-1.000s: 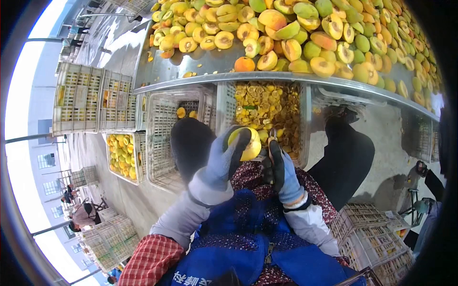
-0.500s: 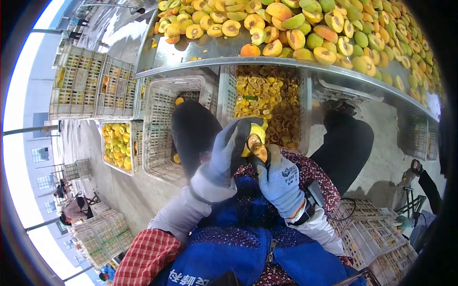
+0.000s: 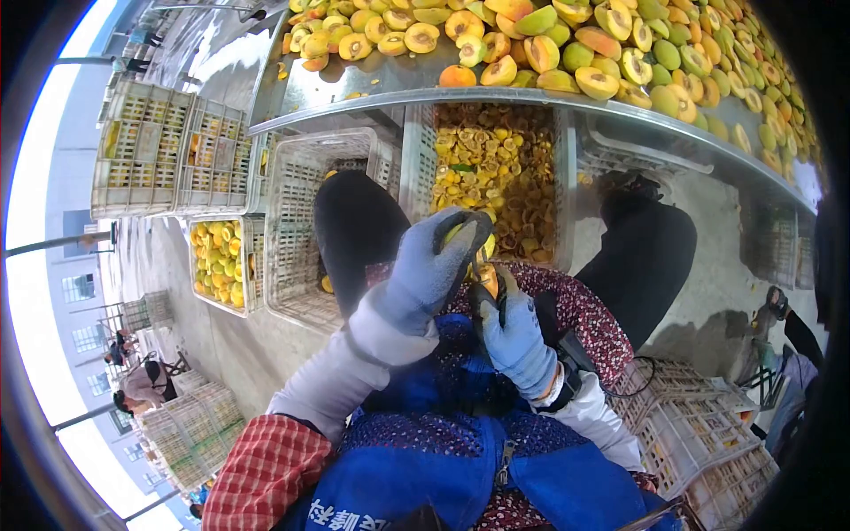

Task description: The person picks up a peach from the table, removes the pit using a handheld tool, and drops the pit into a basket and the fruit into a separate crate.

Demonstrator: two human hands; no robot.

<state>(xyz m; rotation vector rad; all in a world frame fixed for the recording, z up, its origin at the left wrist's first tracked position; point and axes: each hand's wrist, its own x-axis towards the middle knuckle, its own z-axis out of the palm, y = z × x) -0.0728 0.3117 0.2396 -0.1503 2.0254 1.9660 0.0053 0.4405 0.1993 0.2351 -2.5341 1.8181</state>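
My left hand (image 3: 434, 257), in a grey-blue glove, curls round a yellow-green peach half (image 3: 453, 234) that shows between its fingers. Touching or nearly touching it, my right hand (image 3: 516, 332), gloved in blue, is closed around a piece of orange peach (image 3: 488, 278). A thin metallic edge shows between the two hands; what tool it belongs to is too small to tell. Both hands are above my lap, in front of a crate (image 3: 418, 168) of yellow fruit scraps (image 3: 478, 162).
Halved peaches (image 3: 611, 53) cover a metal table (image 3: 354, 102) ahead. Left of my knee stands a crate (image 3: 285, 190) with a few pieces; beyond it are a full crate (image 3: 218, 264) and stacked crates (image 3: 146, 146). More crates (image 3: 699, 434) and a person (image 3: 792, 372) are at the right.
My left hand has turned over the fruit, so its back now faces me and hides more of the peach. My right hand has shifted slightly down and stays closed.
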